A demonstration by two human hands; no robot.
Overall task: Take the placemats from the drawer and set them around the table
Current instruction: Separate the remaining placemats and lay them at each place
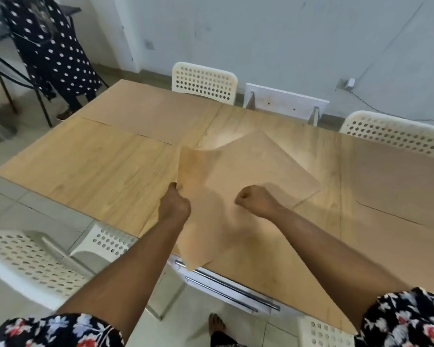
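Two bare arms in flowery sleeves are reaching out over the light wooden worktop (90,169). The left hand (174,205) is pinching the left edge of a thin tan placemat (251,171), and that edge is curling up off the wood. The right hand (256,200) is closed in a fist over the same mat; I cannot tell if it is gripping the mat or only pressing on it. The far part of the mat is lying on the worktop, and its near corner is hanging over the worktop's edge, above white drawers with shiny metal handles (231,289).

Another tan placemat (148,111) is lying flat at the far left end of the worktop. A third tan mat (398,184) is lying flat on the right side. White plastic chairs with round holes (206,80) are standing around the worktop. A person in a black dress with white dots (53,46) is standing at the far left.
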